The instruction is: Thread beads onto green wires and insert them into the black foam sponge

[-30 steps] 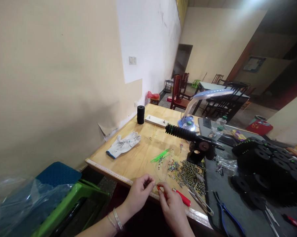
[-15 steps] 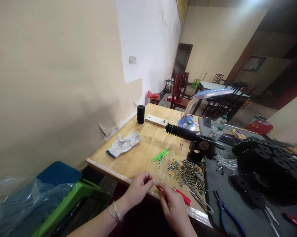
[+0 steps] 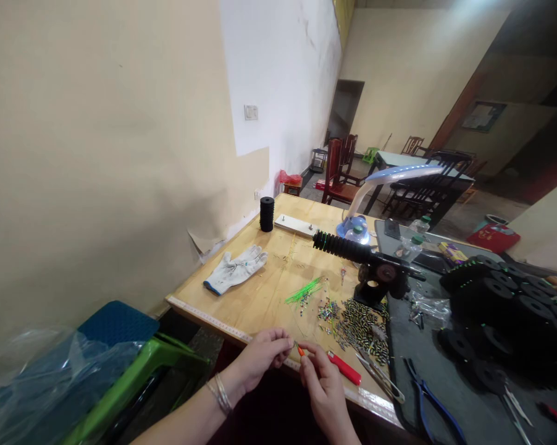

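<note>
My left hand (image 3: 265, 355) is closed in a pinch at the table's front edge, on what looks like a thin line (image 3: 299, 324) running up over the wood. Close beside it, my right hand (image 3: 323, 378) grips a small orange pointed piece (image 3: 300, 350) between thumb and fingers. Its tip faces the left fingertips; whether they touch is too small to tell. A red lighter (image 3: 344, 369) lies just right of the right hand. Beyond the hands are green strands (image 3: 304, 290), small coloured beads (image 3: 328, 310) and a heap of black-and-gold striped pieces (image 3: 362, 327).
A black clamp-like stand (image 3: 375, 278) holds a ribbed rod. Scissors-like tweezers (image 3: 380, 377), blue-handled pliers (image 3: 429, 402) and black foam rolls (image 3: 501, 303) lie to the right. A white glove (image 3: 236, 269), a black spool (image 3: 266, 214) and a desk lamp (image 3: 362, 201) stand farther back.
The right fingers have shifted, so the orange piece shows more clearly between the hands. Both hands stay close together. The whole view has moved slightly.
</note>
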`<state>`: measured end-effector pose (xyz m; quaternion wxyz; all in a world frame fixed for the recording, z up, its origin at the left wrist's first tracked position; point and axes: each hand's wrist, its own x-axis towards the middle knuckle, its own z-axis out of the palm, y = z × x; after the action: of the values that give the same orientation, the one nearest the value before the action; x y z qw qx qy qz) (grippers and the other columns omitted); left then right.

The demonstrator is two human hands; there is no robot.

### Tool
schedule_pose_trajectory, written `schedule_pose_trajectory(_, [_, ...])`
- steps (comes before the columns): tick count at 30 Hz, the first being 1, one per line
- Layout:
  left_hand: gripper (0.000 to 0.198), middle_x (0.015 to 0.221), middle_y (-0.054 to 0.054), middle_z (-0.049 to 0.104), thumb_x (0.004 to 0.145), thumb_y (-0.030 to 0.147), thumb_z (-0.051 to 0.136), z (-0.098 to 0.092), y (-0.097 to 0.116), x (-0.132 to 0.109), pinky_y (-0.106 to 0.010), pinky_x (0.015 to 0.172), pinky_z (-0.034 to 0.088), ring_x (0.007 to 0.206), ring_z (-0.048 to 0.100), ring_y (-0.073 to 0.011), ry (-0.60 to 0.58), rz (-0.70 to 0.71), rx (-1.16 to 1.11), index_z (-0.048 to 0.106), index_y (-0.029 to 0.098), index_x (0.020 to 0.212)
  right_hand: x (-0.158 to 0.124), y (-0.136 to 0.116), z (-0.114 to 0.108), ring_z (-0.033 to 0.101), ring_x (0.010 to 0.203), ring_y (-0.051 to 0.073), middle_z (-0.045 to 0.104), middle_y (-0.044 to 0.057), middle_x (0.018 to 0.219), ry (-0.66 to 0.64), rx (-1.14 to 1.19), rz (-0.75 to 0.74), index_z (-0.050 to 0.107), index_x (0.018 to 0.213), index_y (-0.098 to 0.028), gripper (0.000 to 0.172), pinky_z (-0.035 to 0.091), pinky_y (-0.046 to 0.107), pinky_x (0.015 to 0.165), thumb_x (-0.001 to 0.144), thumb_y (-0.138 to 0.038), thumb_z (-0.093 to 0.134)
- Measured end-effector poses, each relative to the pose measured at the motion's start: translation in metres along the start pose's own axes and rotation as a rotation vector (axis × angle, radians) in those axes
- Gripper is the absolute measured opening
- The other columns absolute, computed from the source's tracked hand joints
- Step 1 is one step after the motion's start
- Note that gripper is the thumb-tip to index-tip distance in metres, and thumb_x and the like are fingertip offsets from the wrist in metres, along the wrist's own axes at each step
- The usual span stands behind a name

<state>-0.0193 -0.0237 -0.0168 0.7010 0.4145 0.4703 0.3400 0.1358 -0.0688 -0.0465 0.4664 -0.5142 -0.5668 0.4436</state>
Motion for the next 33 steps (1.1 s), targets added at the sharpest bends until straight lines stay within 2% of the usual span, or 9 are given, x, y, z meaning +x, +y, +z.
schedule_pose_trajectory(5, [0.021,0.052,0.008,0.045,0.063,0.034,0.068,-0.008,0.016,0.006,-0.023,0.051,0.026,0.049,0.036,-0.0080,-0.059,0.007,0.118,0.054,0.018,0.061,0.004,-0.017,-0.021,0.068,0.072,0.019,0.074,0.006,0.087,-0.137,-0.373,-0.234,0.068,0.109,-0.023,0.025,0.048,0.025,0.066,0.093,-0.028,0.049])
schedule_pose_trajectory(9, [0.018,0.055,0.007,0.048,0.064,0.031,0.069,-0.007,0.022,0.007,-0.023,0.053,0.027,0.053,0.037,-0.0094,-0.040,0.098,0.220,0.059,0.017,0.063,0.006,-0.027,-0.026,0.070,0.070,0.020,0.076,0.004,0.084,-0.165,-0.533,-0.257,0.067,0.110,-0.025,0.027,0.048,0.026,0.062,0.093,-0.022,0.046])
schedule_pose_trajectory(12, [0.015,0.060,0.004,0.052,0.073,0.030,0.063,-0.003,0.022,0.003,-0.024,0.056,0.032,0.058,0.043,-0.0122,-0.011,0.223,0.375,0.060,0.017,0.066,0.005,-0.025,-0.024,0.071,0.072,0.021,0.076,0.005,0.087,-0.150,-0.574,-0.242,0.066,0.110,-0.025,0.028,0.048,0.027,0.063,0.093,-0.022,0.044])
schedule_pose_trajectory(19, [0.016,0.074,-0.005,0.064,0.087,0.023,0.053,0.004,0.000,-0.004,-0.029,0.067,0.039,0.072,0.057,-0.0199,0.207,0.642,0.821,0.063,0.020,0.075,0.002,-0.018,-0.011,0.068,0.057,0.021,0.073,0.005,0.070,-0.009,-0.661,-0.170,0.066,0.108,-0.023,0.029,0.042,0.025,0.052,0.095,-0.028,0.041])
schedule_pose_trajectory(24, [0.022,0.076,-0.006,0.062,0.091,0.021,0.045,0.008,-0.016,-0.005,-0.031,0.068,0.039,0.074,0.056,-0.0217,0.310,0.796,0.934,0.062,0.020,0.077,-0.001,-0.011,0.005,0.066,0.053,0.021,0.071,0.005,0.066,0.124,-0.643,-0.147,0.065,0.099,-0.020,0.037,0.041,0.026,0.050,0.098,-0.038,0.033])
schedule_pose_trajectory(26, [0.022,0.076,-0.006,0.061,0.092,0.023,0.045,0.011,-0.019,-0.006,-0.031,0.068,0.039,0.074,0.055,-0.0214,0.344,0.772,0.886,0.060,0.019,0.077,-0.001,-0.007,0.010,0.066,0.055,0.021,0.072,0.006,0.070,0.175,-0.604,-0.144,0.064,0.094,-0.020,0.039,0.041,0.025,0.052,0.099,-0.041,0.032])
schedule_pose_trajectory(28, [0.021,0.074,-0.004,0.061,0.091,0.028,0.047,0.013,-0.020,-0.006,-0.029,0.066,0.040,0.071,0.055,-0.0196,0.338,0.649,0.737,0.059,0.018,0.077,-0.002,-0.003,0.011,0.066,0.055,0.020,0.071,0.005,0.070,0.192,-0.567,-0.139,0.064,0.091,-0.020,0.039,0.041,0.025,0.051,0.098,-0.044,0.034])
schedule_pose_trajectory(31, [0.022,0.067,0.000,0.056,0.086,0.035,0.053,0.014,-0.017,-0.004,-0.026,0.060,0.039,0.064,0.052,-0.0159,0.270,0.412,0.423,0.056,0.018,0.072,-0.002,0.003,0.010,0.064,0.054,0.018,0.069,0.004,0.066,0.205,-0.527,-0.142,0.063,0.088,-0.020,0.038,0.041,0.023,0.052,0.098,-0.046,0.037])
schedule_pose_trajectory(33, [0.023,0.064,0.002,0.052,0.081,0.037,0.058,0.013,-0.014,-0.003,-0.025,0.060,0.039,0.063,0.049,-0.0146,0.219,0.331,0.266,0.054,0.018,0.068,-0.003,0.005,0.009,0.062,0.053,0.017,0.068,0.003,0.065,0.203,-0.509,-0.150,0.063,0.088,-0.020,0.037,0.040,0.023,0.053,0.097,-0.046,0.038])
